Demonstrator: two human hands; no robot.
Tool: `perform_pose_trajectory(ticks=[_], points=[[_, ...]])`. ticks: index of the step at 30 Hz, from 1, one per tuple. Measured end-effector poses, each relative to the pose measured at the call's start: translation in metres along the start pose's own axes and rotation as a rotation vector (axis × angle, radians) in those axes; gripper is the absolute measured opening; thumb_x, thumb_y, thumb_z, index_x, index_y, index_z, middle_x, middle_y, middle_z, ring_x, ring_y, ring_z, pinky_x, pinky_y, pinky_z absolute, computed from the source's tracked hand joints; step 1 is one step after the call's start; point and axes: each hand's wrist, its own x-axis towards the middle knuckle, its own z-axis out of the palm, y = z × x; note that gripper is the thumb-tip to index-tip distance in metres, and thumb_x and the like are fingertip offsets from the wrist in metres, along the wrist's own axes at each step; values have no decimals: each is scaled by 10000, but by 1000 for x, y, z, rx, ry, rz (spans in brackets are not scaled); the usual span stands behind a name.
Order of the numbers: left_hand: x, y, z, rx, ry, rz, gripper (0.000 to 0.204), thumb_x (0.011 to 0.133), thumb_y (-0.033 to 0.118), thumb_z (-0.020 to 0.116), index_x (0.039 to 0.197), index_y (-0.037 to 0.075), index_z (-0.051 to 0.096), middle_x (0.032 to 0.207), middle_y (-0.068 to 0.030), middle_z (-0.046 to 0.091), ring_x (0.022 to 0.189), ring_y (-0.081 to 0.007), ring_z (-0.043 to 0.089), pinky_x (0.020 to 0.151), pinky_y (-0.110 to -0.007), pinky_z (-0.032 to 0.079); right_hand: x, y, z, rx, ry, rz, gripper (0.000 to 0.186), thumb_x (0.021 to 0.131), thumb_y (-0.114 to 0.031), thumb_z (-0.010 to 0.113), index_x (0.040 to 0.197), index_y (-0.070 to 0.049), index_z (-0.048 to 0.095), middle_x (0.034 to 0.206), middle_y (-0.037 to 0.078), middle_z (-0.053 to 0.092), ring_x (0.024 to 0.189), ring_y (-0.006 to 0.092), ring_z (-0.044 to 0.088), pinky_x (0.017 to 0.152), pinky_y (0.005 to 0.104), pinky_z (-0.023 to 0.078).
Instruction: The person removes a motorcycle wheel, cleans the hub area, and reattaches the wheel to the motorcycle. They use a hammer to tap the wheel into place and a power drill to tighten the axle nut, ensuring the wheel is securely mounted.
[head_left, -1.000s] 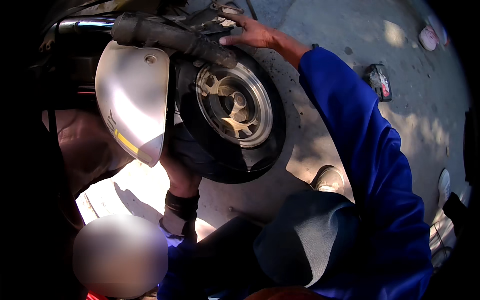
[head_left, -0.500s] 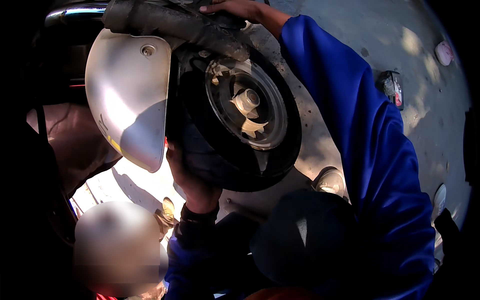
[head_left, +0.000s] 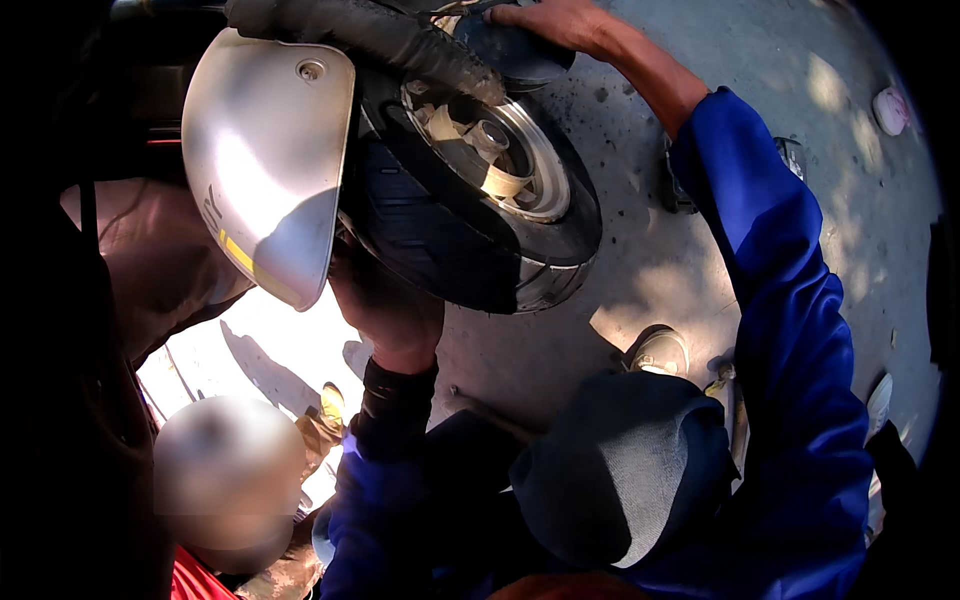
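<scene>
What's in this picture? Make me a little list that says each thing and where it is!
place: outdoors, on a concrete floor with patches of sun
wheel: small black tyre on a silver rim, tilted, hub showing
fender: silver, curved, just left of the wheel
left hand: under the wheel, against the tyre's lower edge
right hand: at the top, on a dark part above the wheel
sleeves: blue
knee: dark trousers, bent
shoe: pale, on the floor beside the knee
</scene>
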Motion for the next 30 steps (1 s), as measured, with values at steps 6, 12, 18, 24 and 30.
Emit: perform_pose_trajectory(ticks=[6,12,18,24,30], points=[[-16,-32,2,7,82,-83,730,982,650,537,1529,172,464,1473,-27,563,1352,-260,528,1148,-443,407,-18,-5,2,-44,70,140,797,853,-657,654,1277,16,617,1138,308,672,1115,410,653,954,457,502],[-12,-24,19,189,33,-26,664,1024,617,489,1509,164,484,1454,-10,562,1351,-229,514,1154,-403,375,-31,0,33,1,50,-36,779,958,-639,572,1532,-119,493,1420,254,602,1357,394,548,1139,408,413],[8,-11,31,131,2,9,566,1075,531,450,1435,99,516,1346,-59,608,1250,-218,585,1087,-382,439,-38,10,50,95,75,-34,697,964,-554,561,1486,-91,539,1395,255,617,1262,394,610,1081,415,458],[16,6,13,226,-87,-21,518,1080,475,482,1404,75,534,1258,-86,665,1168,-236,653,1009,-385,526,-48,-2,46,-13,35,13,655,996,-507,500,1486,-72,519,1373,264,624,1259,379,614,1070,402,471],[39,18,-24,17,-147,-12,448,1083,404,481,1370,72,571,1251,-95,679,1167,-256,659,1018,-396,530,-60,-3,69,166,-22,-83,484,1046,-372,395,1367,-72,599,1355,238,634,1237,403,607,1059,438,458]])
